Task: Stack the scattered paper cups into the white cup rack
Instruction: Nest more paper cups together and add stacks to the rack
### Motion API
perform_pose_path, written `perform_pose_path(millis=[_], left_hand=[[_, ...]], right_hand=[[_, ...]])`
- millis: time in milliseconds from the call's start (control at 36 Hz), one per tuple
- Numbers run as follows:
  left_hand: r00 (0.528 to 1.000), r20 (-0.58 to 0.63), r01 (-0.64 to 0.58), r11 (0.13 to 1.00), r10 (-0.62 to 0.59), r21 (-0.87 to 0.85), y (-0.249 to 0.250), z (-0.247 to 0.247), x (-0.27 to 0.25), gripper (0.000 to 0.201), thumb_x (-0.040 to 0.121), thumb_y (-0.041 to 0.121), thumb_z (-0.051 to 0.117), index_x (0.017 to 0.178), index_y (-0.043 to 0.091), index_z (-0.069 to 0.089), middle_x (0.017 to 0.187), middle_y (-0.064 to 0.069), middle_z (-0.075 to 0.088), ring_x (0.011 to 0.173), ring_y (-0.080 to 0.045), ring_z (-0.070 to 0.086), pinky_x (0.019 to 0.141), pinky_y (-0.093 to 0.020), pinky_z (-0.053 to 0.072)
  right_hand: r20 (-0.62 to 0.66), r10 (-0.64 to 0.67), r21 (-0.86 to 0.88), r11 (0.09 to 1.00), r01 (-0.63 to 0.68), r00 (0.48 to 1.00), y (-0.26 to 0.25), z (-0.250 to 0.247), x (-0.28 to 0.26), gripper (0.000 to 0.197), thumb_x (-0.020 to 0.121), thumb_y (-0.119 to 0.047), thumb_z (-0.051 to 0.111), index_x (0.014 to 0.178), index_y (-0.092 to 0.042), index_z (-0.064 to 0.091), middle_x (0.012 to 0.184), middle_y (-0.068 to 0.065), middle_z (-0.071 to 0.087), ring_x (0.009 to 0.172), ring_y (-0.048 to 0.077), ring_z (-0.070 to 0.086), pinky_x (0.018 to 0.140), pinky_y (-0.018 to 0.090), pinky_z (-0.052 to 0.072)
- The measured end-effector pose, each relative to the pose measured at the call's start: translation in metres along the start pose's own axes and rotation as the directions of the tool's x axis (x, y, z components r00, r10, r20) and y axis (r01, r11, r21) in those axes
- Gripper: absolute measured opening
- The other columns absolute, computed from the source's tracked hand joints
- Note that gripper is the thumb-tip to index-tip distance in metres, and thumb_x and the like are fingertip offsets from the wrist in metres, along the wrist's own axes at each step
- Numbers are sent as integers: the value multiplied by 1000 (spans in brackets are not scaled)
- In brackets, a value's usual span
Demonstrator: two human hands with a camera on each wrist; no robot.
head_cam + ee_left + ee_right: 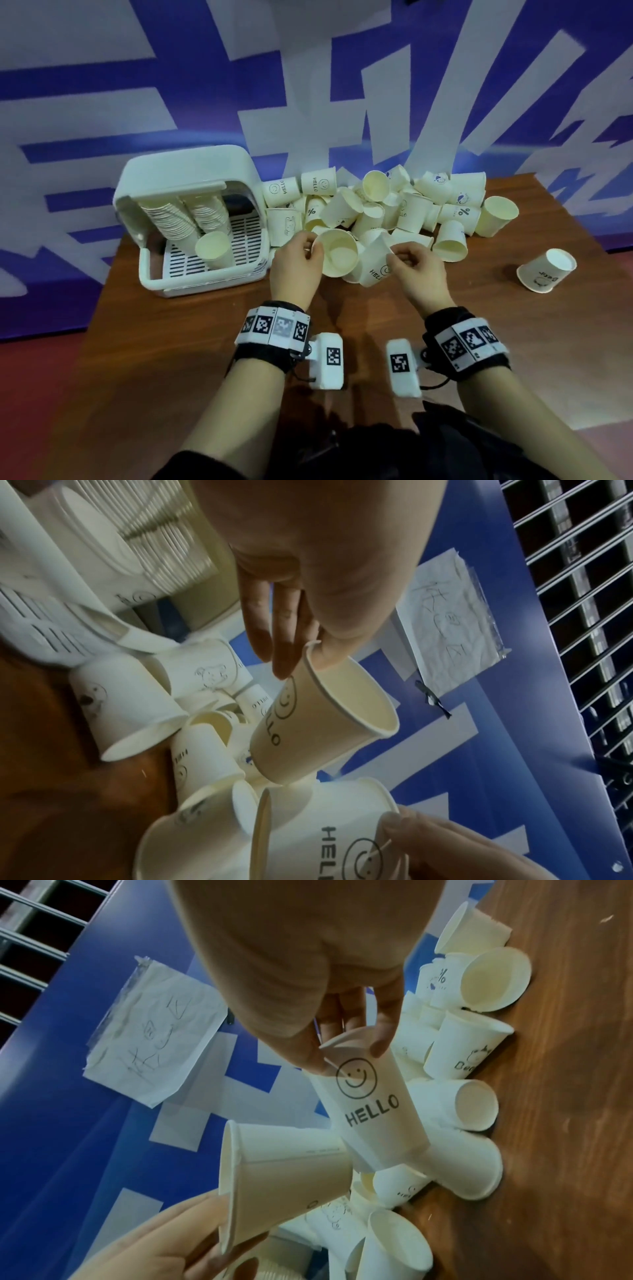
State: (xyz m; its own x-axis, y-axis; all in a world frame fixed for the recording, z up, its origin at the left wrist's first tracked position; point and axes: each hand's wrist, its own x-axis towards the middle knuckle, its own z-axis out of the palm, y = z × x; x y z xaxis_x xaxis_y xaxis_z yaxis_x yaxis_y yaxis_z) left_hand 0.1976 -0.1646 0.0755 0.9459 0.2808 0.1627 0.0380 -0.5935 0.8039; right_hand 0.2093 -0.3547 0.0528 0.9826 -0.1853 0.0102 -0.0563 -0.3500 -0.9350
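Two cups held | my left hand (297,261) pinches open cup (337,253) by rim | right hand (416,270) pinches HELLO cup (373,265) at base | thin, light, crushable: grip gently

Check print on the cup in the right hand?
Black smiley over "HELLO" on the cream cup; right wrist view.
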Motion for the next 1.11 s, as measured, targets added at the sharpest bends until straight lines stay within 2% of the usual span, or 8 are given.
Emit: perform_pose_path(millis=[83, 222, 389, 556, 722, 833, 972, 1111], left_hand=[[1000, -1, 13, 1000, -13, -7, -13, -18, 5, 16, 93, 22, 56, 101, 14, 67, 92, -1, 68, 86, -18, 62, 75, -29, 49], [999, -19, 30, 1000, -29, 10, -36, -47, 13, 14, 91, 22, 57, 96, 15, 67, 86, -2, 67, 83, -21, 63, 75, -36, 52], [998, -62, 32, 999, -33, -8, -61, -83, 24, 14, 90, 20, 58, 98, 13, 68, 84, -2, 66, 81, -21, 63, 75, -38, 54], [995, -66, 76, 996, -78, -35, -89, -111, 39, 15, 90, 21, 57, 98, 15, 68, 90, -1, 68, 83, -18, 62, 76, -36, 53], [991, -77, 102, 992, -108, -69, -111, -133, 51, 15, 90, 19, 57, 98, 15, 68, 89, 0, 68, 83, -18, 63, 73, -32, 52], [978, -133, 149, 984, -162, -100, -124, -145, 62, 13, 90, 18, 59, 98, 11, 68, 88, 4, 63, 84, -13, 59, 70, -18, 40], [951, -200, 208, 967, -236, -149, -140, -155, 76, 6, 88, 17, 60, 91, 15, 65, 84, 3, 63, 84, -16, 61, 73, -25, 44], [938, -236, 225, 965, -253, -138, -153, -159, 89, 8, 88, 17, 61, 92, 12, 66, 83, 2, 61, 82, -17, 58, 72, -24, 43]], right_hand=[[23, -18, -10, 1000, 18, 1000, -10, 19, -5, 6, 86, -10, 61, 88, -12, 66, 78, -6, 63, 71, 3, 58, 57, 5, 43], [64, -22, 10, 1000, 22, 998, -25, 53, -13, 5, 87, -10, 60, 86, -13, 65, 79, -5, 62, 72, 2, 56, 57, 6, 42], [94, -41, 40, 998, 38, 995, -43, 94, -21, 7, 88, -8, 59, 87, -11, 65, 77, -8, 62, 64, -8, 57, 57, 8, 44], [99, -59, 19, 998, 57, 993, -52, 131, -24, 7, 86, -11, 60, 84, -13, 66, 78, -4, 65, 72, 5, 59, 65, 18, 48], [90, -72, 17, 997, 71, 993, -60, 161, -27, 6, 87, -10, 60, 85, -11, 66, 77, -5, 65, 70, 0, 59, 63, 13, 46], [88, -104, 2, 995, 104, 991, -65, 176, -27, 5, 87, -10, 61, 86, -10, 66, 77, -4, 65, 70, 0, 58, 63, 10, 45], [63, -138, 20, 990, 137, 988, -70, 189, -29, 4, 88, -8, 61, 88, -7, 66, 76, -7, 64, 66, -9, 57, 62, 7, 43], [65, -191, 8, 981, 191, 979, -76, 200, -27, 4, 88, -8, 62, 87, -10, 65, 79, -7, 64, 72, -5, 57, 66, 9, 42]])
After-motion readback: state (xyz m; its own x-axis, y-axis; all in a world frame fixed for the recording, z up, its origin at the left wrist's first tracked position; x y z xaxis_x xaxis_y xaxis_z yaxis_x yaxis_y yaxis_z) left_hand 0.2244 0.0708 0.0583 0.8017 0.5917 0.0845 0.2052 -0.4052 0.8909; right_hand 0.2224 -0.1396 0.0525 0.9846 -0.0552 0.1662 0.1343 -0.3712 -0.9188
